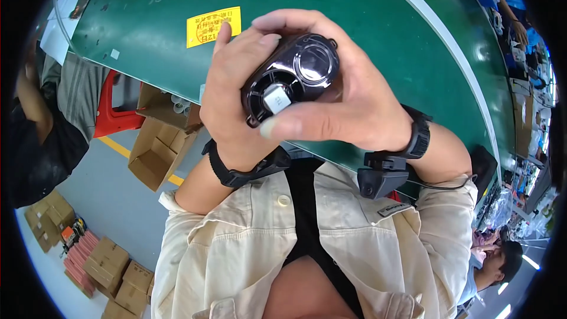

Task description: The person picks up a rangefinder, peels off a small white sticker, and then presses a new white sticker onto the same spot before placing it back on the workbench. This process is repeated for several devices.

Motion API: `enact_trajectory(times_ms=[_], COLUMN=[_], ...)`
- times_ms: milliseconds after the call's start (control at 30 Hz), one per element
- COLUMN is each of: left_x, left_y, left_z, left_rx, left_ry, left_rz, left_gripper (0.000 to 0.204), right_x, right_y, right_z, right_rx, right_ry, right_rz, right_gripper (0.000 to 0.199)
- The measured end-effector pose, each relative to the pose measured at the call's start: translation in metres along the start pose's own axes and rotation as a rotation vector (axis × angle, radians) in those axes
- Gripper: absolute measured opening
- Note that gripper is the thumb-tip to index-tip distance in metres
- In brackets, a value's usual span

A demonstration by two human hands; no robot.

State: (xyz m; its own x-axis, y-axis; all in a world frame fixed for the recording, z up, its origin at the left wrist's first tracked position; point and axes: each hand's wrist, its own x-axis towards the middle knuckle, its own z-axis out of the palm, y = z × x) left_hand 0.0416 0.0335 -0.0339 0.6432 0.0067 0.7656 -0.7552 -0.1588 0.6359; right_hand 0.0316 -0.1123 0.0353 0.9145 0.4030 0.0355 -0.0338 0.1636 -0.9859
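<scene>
Both hands hold one small glossy black device (293,77) close to the camera, above a green table (366,18). The device has a round lens-like disc at its upper right and a fan-like grille with a small white label at its lower left. My left hand (227,97) wraps its left side, fingers behind it. My right hand (348,103) cups it from the right, with the thumb pressed under the white label and the index finger curled over the top. Black straps circle both wrists; a small black camera (381,180) hangs from the right one.
A yellow label (212,25) is stuck on the green table. Open cardboard boxes (156,147) and a red stool (112,112) stand on the grey floor at left, with more boxes (112,269) lower left. Another person sits at left (41,124); others work at right (499,257).
</scene>
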Motion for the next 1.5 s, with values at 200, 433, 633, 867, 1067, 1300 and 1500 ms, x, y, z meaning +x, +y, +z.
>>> enact_trajectory(times_ms=[200,433,633,867,1067,1300,1500], left_x=[-0.007,-0.003,0.002,-0.001,0.0,0.0,0.006], left_y=[0.018,0.02,0.023,0.019,0.025,0.021,0.018], left_z=[0.001,0.0,-0.007,-0.003,-0.009,-0.005,-0.003], left_rx=[0.078,0.078,0.086,0.089,0.171,0.11,0.105], left_ry=[-0.002,-0.013,-0.044,-0.041,-0.149,-0.075,-0.082], left_rz=[0.003,0.009,-0.074,-0.076,-0.065,-0.074,-0.062], left_gripper=[0.055,0.058,0.062,0.065,0.066,0.067,0.07], right_x=[-0.009,-0.012,0.0,0.001,-0.005,0.0,0.003], right_y=[-0.005,-0.004,-0.012,0.009,0.014,0.002,-0.008], right_z=[0.008,0.004,0.001,0.002,0.01,0.0,-0.004], right_rx=[0.065,-0.164,0.069,-0.28,-0.229,-0.109,-0.127], right_ry=[0.08,0.012,-0.011,0.1,0.197,0.075,0.011], right_rz=[0.064,-0.006,0.156,-0.145,-0.125,-0.035,0.06], right_gripper=[0.059,0.058,0.053,0.065,0.063,0.058,0.044])
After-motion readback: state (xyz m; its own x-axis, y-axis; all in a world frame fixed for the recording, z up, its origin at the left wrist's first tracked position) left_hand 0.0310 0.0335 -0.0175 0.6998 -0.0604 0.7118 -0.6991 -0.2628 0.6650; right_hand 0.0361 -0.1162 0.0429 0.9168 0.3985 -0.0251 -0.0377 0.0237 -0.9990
